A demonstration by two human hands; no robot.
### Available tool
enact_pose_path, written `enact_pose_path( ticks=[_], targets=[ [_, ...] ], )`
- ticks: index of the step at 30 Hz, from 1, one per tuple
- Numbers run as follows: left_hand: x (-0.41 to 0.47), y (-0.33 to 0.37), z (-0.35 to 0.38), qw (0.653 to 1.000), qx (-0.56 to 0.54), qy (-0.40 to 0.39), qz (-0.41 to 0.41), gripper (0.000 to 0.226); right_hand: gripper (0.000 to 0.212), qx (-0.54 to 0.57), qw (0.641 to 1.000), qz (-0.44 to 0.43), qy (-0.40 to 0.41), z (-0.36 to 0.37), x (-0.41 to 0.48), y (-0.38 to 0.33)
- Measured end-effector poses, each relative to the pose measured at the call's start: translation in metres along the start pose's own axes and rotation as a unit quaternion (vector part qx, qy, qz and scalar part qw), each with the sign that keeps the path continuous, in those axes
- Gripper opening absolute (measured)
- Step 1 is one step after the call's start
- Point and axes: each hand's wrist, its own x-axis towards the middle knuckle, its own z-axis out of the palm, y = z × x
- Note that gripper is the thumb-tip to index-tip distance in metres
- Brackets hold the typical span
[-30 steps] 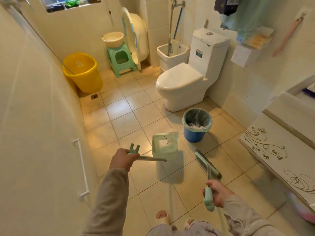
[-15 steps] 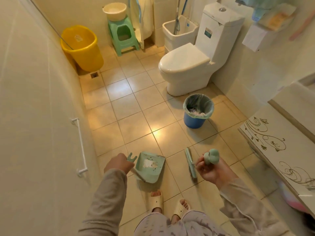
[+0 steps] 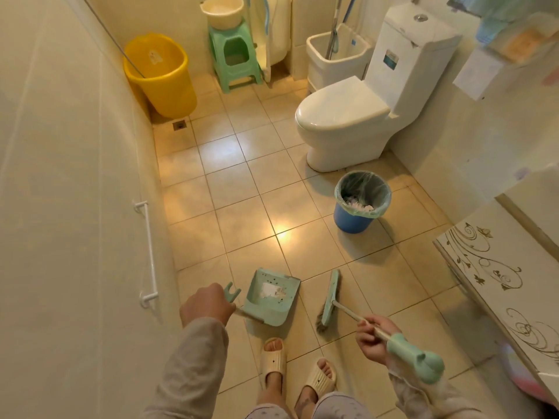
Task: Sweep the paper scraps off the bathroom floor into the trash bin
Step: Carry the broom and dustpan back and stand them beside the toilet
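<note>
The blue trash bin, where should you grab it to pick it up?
Probably by the rim of the blue trash bin, from above, one hand each side. It stands upright with no handle showing, and its smooth round wall tapers downward. The bag liner folds over the rim, so grip through it.

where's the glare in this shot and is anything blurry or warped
Head view: a bright glare spot sits on the floor tiles between the dustpan and the trash bin; the upper-right shelf items are blurred; wide-angle distortion bends the left wall.
</note>
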Motion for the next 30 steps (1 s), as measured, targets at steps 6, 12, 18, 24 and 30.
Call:
enact_pose_path(
  ticks=[6, 12, 18, 24, 30],
  targets=[
    [0.012, -0.014, -0.006, 0.999, -0.037, -0.013, 0.019, 0.022, 0.026, -0.073, 0.997, 0.004, 0.006, 0.009, -0.002, -0.006],
    [0.043, -0.027, -0.032, 0.996, -0.054, 0.029, 0.063, 0.022, 0.029, -0.152, 0.987, -0.025, 0.036, 0.054, 0.003, 0.007],
    [0.087, -0.066, -0.069, 0.993, -0.098, 0.04, 0.054, 0.024, 0.032, -0.14, 0.989, -0.053, 0.016, 0.116, 0.007, 0.018],
    [0.118, -0.088, -0.101, 0.99, -0.116, 0.05, 0.063, 0.027, 0.025, -0.158, 0.984, -0.08, 0.012, 0.168, 0.022, 0.037],
    [0.156, -0.106, -0.134, 0.985, -0.144, 0.079, 0.05, 0.026, 0.028, -0.201, 0.974, -0.1, 0.032, 0.21, 0.034, 0.027]
  ],
)
